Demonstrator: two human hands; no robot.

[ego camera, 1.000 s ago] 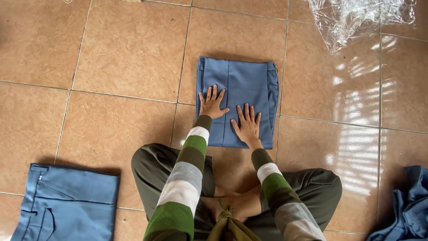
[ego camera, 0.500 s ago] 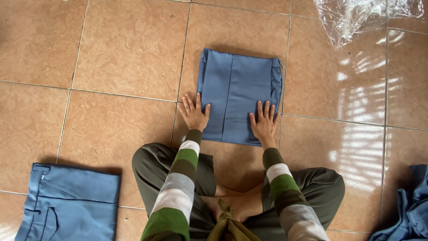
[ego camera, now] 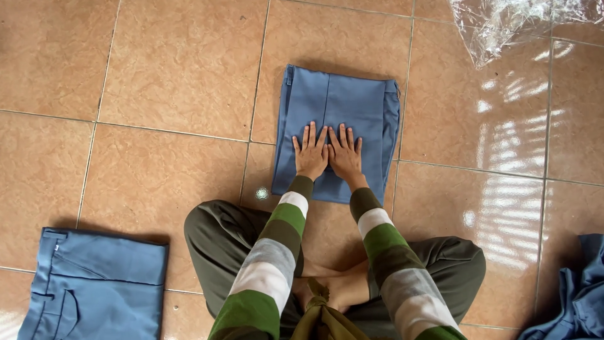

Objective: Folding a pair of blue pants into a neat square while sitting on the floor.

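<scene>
A folded blue garment (ego camera: 340, 101) lies flat on the tiled floor in front of my crossed legs. My left hand (ego camera: 311, 153) and my right hand (ego camera: 345, 154) rest side by side on its middle, palms down and fingers spread, thumbs nearly touching. Neither hand grips the cloth. My sleeves are striped green, grey and white.
Another folded blue garment (ego camera: 94, 286) lies at the lower left. A heap of blue cloth (ego camera: 579, 296) sits at the lower right edge. Crumpled clear plastic (ego camera: 516, 25) lies at the upper right. The floor (ego camera: 157, 82) is glossy orange-brown tile.
My hands moved from the garment's lower outer edges inward to its centre and now lie together on it. The view has shifted slightly.
</scene>
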